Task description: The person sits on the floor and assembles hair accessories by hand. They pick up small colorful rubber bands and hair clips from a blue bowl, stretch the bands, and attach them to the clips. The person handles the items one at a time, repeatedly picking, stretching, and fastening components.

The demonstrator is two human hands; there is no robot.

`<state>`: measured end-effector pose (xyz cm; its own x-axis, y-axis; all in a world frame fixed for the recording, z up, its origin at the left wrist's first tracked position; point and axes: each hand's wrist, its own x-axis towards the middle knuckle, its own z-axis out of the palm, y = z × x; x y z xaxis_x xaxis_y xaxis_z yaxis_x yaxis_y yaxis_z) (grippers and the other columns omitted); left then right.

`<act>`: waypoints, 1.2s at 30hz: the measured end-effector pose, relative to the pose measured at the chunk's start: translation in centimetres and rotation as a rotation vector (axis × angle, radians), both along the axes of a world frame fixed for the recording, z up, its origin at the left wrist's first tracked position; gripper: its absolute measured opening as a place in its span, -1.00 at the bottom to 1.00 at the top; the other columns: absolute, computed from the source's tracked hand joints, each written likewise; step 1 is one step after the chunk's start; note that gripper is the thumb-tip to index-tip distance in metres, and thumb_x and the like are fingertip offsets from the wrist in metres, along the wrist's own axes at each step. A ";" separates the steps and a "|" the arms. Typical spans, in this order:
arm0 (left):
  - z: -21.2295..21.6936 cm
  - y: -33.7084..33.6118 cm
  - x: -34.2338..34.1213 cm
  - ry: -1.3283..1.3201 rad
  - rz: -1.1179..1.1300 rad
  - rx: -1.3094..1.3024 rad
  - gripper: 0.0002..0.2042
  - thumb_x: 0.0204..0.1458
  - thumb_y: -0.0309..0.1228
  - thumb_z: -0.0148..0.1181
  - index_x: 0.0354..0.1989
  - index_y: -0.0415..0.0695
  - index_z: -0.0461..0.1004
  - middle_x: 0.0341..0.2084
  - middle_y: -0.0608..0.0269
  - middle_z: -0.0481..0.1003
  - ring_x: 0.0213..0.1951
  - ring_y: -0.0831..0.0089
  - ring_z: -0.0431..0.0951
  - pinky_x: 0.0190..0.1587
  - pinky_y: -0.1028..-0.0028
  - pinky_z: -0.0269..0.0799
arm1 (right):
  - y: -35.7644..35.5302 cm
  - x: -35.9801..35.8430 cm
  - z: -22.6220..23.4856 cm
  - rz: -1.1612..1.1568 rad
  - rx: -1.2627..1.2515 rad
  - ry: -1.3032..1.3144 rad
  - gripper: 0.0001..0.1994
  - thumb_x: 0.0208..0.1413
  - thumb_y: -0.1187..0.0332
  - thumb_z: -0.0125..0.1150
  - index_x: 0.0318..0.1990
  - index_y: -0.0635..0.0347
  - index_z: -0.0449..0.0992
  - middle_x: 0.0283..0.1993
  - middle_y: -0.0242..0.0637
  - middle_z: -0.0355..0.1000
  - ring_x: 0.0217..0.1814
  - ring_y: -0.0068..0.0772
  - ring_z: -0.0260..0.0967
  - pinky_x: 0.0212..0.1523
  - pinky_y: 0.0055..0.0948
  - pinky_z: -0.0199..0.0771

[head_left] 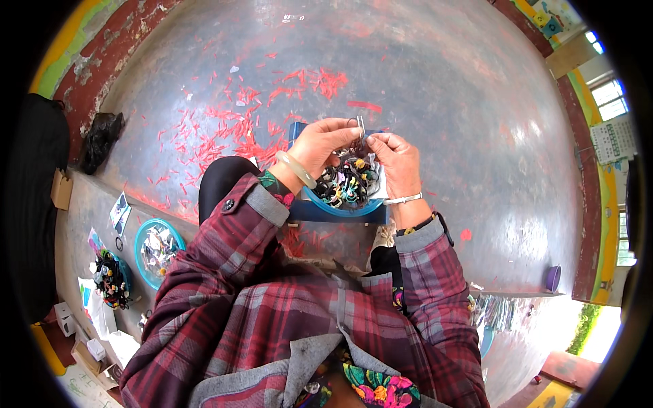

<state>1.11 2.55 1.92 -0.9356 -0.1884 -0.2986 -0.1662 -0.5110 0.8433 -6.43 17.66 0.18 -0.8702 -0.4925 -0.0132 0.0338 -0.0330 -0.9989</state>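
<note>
Both hands are raised over a blue basin (318, 202) heaped with black elastic hair ties (343, 185) that carry small coloured ornaments. My left hand (318, 148), with a pale bangle at its wrist, pinches a dark thin loop that looks like a hair tie, beside a small pale strip (361, 125). Close by on the right, my right hand (400, 165) has its thumb and forefinger pressed together near the same loop. Whatever sits between those fingertips is too small to make out. The basin rests on a blue stool or low stand (340, 216).
Red scraps (245, 126) litter the grey floor ahead and left. On the left are a blue basin of pale pieces (138, 253), a pile of black hair ties (110, 279) and a black bag (102, 139). A purple container (554, 278) stands at the far right.
</note>
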 end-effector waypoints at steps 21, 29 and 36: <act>-1.6 -1.1 -0.3 0.280 -0.016 0.336 -0.78 0.11 -0.43 -0.03 -0.18 -0.31 0.43 -0.21 0.11 0.46 -0.16 0.43 0.48 -0.09 0.53 0.46 | -0.3 0.3 0.0 0.095 -0.021 -0.090 -0.78 0.05 0.27 0.18 -0.40 0.28 0.51 -0.46 -0.47 0.42 -0.42 -0.73 0.29 -0.40 -0.69 0.29; -1.1 0.1 0.1 0.165 -0.062 0.237 -0.79 0.12 -0.42 -0.03 -0.18 -0.28 0.43 -0.28 0.14 0.49 -0.19 0.37 0.52 -0.14 0.48 0.49 | -0.4 0.0 0.1 -0.029 -0.234 -0.179 -0.83 0.00 0.34 0.24 -0.36 0.27 0.52 -0.42 -0.42 0.45 -0.40 -0.67 0.33 -0.38 -0.69 0.30; -1.2 0.2 0.1 0.181 -0.105 0.222 -0.79 0.12 -0.43 -0.04 -0.17 -0.28 0.43 -0.26 0.12 0.49 -0.17 0.35 0.51 -0.16 0.46 0.50 | 0.1 -0.2 0.1 -0.048 -0.192 -0.186 -0.77 0.02 0.26 0.21 -0.40 0.28 0.53 -0.45 -0.38 0.46 -0.42 -0.64 0.32 -0.39 -0.65 0.28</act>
<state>1.20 2.79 0.73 -0.9883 -0.0365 -0.1483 -0.0852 -0.6744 0.7335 -6.60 17.72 0.24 -0.8839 -0.4597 -0.0859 0.2104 -0.2268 -0.9509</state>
